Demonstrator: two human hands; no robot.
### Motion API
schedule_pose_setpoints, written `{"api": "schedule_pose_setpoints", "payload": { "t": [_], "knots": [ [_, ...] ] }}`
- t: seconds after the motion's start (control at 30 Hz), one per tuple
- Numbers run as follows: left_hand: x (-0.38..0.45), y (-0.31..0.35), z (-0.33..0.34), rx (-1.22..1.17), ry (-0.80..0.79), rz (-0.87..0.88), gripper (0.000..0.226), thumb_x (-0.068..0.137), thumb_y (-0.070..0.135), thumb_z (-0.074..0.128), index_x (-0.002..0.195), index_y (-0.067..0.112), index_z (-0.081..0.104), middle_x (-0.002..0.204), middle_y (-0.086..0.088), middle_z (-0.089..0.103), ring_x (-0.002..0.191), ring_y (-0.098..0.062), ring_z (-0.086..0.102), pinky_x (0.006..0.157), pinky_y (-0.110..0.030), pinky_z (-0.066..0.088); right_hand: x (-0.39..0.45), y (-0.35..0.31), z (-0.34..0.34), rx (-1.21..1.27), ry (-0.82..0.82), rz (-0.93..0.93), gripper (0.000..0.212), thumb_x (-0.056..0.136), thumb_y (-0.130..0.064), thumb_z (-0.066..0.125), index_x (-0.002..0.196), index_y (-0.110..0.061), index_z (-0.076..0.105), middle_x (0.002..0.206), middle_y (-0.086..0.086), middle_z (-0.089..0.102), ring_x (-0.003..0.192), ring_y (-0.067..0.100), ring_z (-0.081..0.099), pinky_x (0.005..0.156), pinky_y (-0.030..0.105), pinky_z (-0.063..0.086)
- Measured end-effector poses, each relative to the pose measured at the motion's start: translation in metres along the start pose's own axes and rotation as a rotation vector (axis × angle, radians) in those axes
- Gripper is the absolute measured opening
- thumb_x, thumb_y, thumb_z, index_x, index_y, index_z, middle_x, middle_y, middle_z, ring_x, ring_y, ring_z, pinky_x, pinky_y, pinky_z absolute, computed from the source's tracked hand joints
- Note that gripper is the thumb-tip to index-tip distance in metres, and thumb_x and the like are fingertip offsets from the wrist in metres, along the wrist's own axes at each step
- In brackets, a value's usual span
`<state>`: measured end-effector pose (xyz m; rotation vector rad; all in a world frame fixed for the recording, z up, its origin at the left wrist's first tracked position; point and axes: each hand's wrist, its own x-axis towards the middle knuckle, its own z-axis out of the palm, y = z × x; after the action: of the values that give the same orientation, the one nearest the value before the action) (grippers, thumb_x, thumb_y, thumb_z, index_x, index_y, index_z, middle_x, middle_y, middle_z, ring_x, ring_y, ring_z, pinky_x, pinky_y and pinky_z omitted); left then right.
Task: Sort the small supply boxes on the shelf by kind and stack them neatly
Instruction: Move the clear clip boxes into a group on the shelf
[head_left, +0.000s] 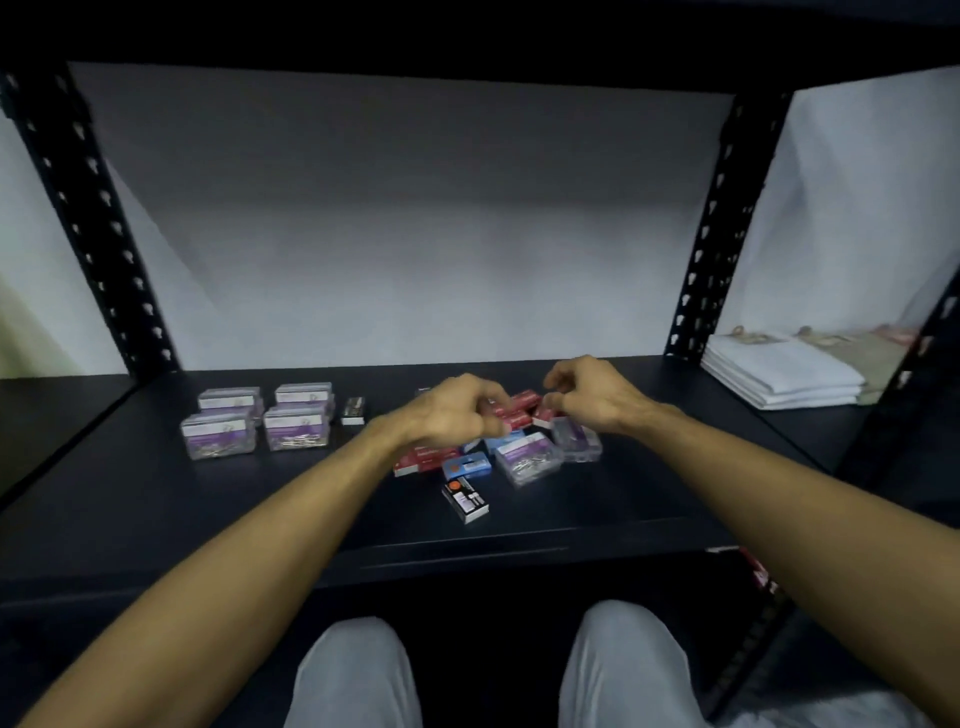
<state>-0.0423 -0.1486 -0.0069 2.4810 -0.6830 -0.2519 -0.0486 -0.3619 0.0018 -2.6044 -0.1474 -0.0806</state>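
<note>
**Picking reds out of the jumble**

Clear boxes (257, 421) stacked left already. My left hand (457, 410) and right hand (592, 397) curl into the mixed pile, fingers on red boxes (522, 408); whether either is gripped, I can't tell. Next, I reckon: lift them clear.

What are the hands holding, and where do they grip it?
Both hands reach into the pile of red boxes. The left hand and right hand have curled fingers there, but blur hides whether either actually grips a box.

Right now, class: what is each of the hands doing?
Left hand: fingers curled over the red boxes; grip cannot be told.
Right hand: fingers curled above the same boxes; cannot be told.
</note>
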Motion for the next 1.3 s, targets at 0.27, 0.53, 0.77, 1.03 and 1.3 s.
{"api": "schedule_pose_setpoints", "payload": {
  "t": [0.27, 0.53, 0.77, 1.03, 1.3],
  "knots": [
    [0.021, 0.019, 0.037, 0.182, -0.079, -0.045, 0.048, 0.078, 0.055, 0.073, 0.107, 0.018, 0.066, 0.097, -0.006, 0.068, 0.090, -0.022, 0.065, 0.082, -0.041, 0.054, -0.015, 0.036, 0.002, -0.119, -0.028, 0.227, 0.043, 0.084, -0.058, 0.063, 0.090, -0.016, 0.065, 0.088, 0.002, 0.068, 0.078, 0.018, 0.063, 0.067, 0.032, 0.050],
    [0.026, 0.015, 0.038, 0.213, -0.026, 0.025, 0.049, 0.067, 0.038, 0.084, 0.102, 0.028, 0.052, 0.090, 0.005, 0.067, 0.077, -0.011, 0.066, 0.074, -0.036, 0.056, -0.009, 0.031, 0.003, -0.067, -0.168, 0.300, 0.046, 0.069, -0.042, 0.073, 0.104, -0.017, 0.057, 0.098, 0.002, 0.064, 0.088, 0.021, 0.062, 0.076, 0.036, 0.052],
    [0.026, 0.003, 0.034, 0.129, -0.016, 0.031, 0.053, 0.075, 0.023, 0.083, 0.110, 0.033, 0.044, 0.098, 0.005, 0.063, 0.087, -0.014, 0.065, 0.080, -0.037, 0.055, -0.003, 0.037, 0.000, -0.072, -0.127, 0.168, 0.048, 0.074, -0.008, 0.075, 0.112, -0.021, 0.051, 0.111, 0.001, 0.061, 0.097, 0.021, 0.060, 0.085, 0.039, 0.054],
    [0.014, -0.004, 0.002, 0.027, -0.063, 0.003, 0.036, 0.081, 0.015, 0.078, 0.113, 0.022, 0.063, 0.100, 0.005, 0.069, 0.088, -0.014, 0.068, 0.080, -0.032, 0.055, 0.003, 0.023, -0.007, -0.020, -0.110, 0.029, 0.041, 0.078, -0.007, 0.071, 0.114, -0.022, 0.061, 0.108, -0.002, 0.065, 0.095, 0.016, 0.062, 0.077, 0.031, 0.053],
    [-0.023, -0.038, -0.046, 0.019, 0.009, -0.105, 0.040, 0.084, 0.017, 0.076, 0.121, 0.021, 0.062, 0.108, 0.005, 0.070, 0.095, -0.011, 0.067, 0.083, -0.033, 0.057, 0.011, -0.024, 0.010, 0.033, -0.201, -0.093, 0.039, 0.078, -0.004, 0.072, 0.110, -0.023, 0.060, 0.101, -0.006, 0.064, 0.090, 0.013, 0.061, 0.070, 0.025, 0.050]
  ]
}}
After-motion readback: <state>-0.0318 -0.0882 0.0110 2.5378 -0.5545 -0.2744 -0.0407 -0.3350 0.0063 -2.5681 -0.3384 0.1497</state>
